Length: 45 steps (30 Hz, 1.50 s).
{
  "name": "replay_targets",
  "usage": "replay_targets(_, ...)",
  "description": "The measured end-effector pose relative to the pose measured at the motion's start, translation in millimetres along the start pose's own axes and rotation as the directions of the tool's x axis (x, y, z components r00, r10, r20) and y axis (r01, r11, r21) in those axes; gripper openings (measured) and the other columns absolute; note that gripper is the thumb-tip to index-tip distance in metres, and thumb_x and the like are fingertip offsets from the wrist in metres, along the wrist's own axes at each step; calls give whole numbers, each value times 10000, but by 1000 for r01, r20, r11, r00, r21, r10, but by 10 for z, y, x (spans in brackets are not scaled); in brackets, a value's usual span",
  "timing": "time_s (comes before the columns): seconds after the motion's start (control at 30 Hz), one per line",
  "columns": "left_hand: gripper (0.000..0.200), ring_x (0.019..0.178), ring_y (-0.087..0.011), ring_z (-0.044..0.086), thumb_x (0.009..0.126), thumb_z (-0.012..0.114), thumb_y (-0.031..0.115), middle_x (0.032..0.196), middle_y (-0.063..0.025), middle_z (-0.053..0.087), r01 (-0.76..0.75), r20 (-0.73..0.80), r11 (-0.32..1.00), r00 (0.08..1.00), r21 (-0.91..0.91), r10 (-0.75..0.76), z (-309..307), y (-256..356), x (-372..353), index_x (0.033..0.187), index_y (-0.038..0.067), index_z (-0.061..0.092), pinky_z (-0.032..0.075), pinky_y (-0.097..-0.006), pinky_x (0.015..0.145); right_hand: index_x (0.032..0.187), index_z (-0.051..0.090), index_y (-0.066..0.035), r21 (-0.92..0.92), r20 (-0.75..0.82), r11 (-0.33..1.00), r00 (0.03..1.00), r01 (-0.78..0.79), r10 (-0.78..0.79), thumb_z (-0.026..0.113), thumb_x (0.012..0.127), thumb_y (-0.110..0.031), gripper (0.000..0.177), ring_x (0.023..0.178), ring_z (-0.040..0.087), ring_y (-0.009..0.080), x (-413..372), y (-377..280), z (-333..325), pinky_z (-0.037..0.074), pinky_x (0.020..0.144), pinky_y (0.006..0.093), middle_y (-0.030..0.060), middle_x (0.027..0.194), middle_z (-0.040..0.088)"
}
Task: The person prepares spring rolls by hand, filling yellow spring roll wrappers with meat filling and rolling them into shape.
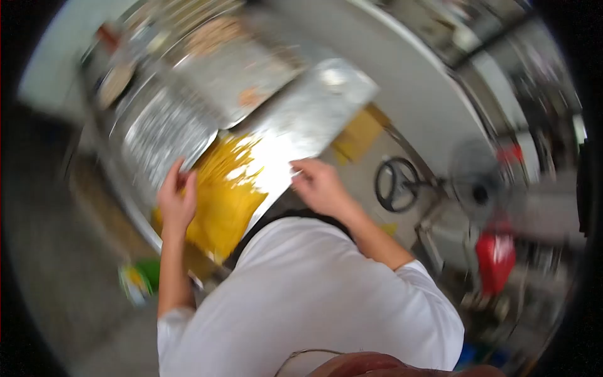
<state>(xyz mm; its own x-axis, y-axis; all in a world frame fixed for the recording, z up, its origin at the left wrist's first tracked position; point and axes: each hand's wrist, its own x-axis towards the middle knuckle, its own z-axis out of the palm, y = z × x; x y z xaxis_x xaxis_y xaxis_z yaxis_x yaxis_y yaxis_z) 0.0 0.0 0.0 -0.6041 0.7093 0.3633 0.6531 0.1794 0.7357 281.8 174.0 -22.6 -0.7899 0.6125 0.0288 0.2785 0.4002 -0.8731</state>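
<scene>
A glossy, crumpled yellow sheet, perhaps a plastic bag, lies over the near edge of a shiny metal table. By its left side is my left hand, thumb and fingers apart, with nothing visible between them. My right hand hovers at the table's near right edge, fingers loosely bent and apart, and I see nothing in it. Beyond my left hand sits a silvery metal tray. Farther back, another metal tray bears small orange-brown pieces. Motion blurs the whole picture.
A small whitish item rests at the table's far end. To the right are a yellow-brown carton, a black handwheel, a fan and a red object. A green-and-white package lies low on the left.
</scene>
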Motion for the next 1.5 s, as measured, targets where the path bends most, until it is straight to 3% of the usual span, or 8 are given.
replay_targets(0.07, 408, 805, -129, 698, 975, 739, 68, 959, -83, 775, 174, -114, 977, 981, 127, -160, -396, 725, -673, 1375, 19, 680, 573, -286, 785, 1251, 723, 0, 128, 108, 992, 994, -10, -4, 723, 946, -89, 318, 888, 736, 236, -269, -75, -212, 591, 792, 345, 168, 1112, 752)
replay_targets(0.1, 404, 793, -125, 692, 971, 745, 68, 934, -80, 767, 110, -306, 991, 943, -82, -130, 531, 10, -1, 1366, 11, 680, 569, -285, 777, 1240, 721, 14, -51, 92, 993, 990, 109, -104, 718, 935, -80, 320, 865, 745, 255, 899, 364, -536, 598, 774, 351, 186, 1110, 750)
replay_targets(0.43, 278, 686, -218, 700, 926, 782, 142, 882, -134, 755, 707, -590, 704, 598, 68, -543, 987, 310, -1125, 1176, 22, 760, 574, -353, 673, 1268, 712, 13, 70, 458, 972, 859, 223, -230, 706, 949, -70, 330, 880, 721, 240, 1651, 610, -1014, 581, 766, 344, 167, 1100, 746)
replay_targets(0.53, 212, 917, -361, 716, 857, 795, 151, 987, -154, 737, 705, -495, 644, 691, 298, -527, 1130, 296, -1463, 1019, 15, 771, 581, -447, 818, 1275, 711, 15, 77, 495, 969, 834, 237, -243, 708, 951, -65, 334, 891, 725, 228, 1792, 708, -1077, 580, 764, 339, 164, 1100, 752)
replay_targets(0.67, 202, 1070, -373, 652, 841, 812, 175, 1066, -155, 686, 657, -462, 618, 749, 432, -474, 1362, 166, -1696, 970, 28, 763, 531, -468, 958, 1280, 710, 21, 73, 526, 967, 814, 243, -245, 704, 954, -60, 336, 896, 728, 219, 1840, 705, -1049, 580, 767, 334, 166, 1102, 756)
replay_targets(1.0, 122, 1069, -356, 635, 912, 739, 143, 1030, -135, 679, 616, -460, 681, 774, 394, -434, 1341, -142, -1804, 974, 39, 719, 514, -482, 928, 1285, 709, 24, 40, 660, 946, 702, 322, -267, 695, 953, -70, 345, 872, 724, 239, 1405, 393, -476, 585, 751, 351, 174, 1108, 748)
replay_targets(1.17, 120, 985, -362, 659, 966, 686, 151, 989, -161, 700, 575, -615, 743, 736, 344, -285, 1318, -153, -1762, 994, 36, 668, 501, -492, 877, 1293, 703, 26, 15, 677, 925, 676, 381, -290, 700, 941, -59, 362, 893, 737, 258, 1238, 111, -228, 596, 757, 360, 191, 1130, 741)
replay_targets(1.5, 219, 946, -383, 680, 928, 759, 161, 969, -143, 707, 487, -512, 836, 801, 254, -311, 1539, -94, -1416, 1118, 59, 725, 547, -461, 874, 1383, 639, 7, -21, 670, 888, 665, 459, -328, 713, 924, -36, 467, 971, 721, 282, 1169, 117, 67, 596, 802, 374, 196, 1276, 679)
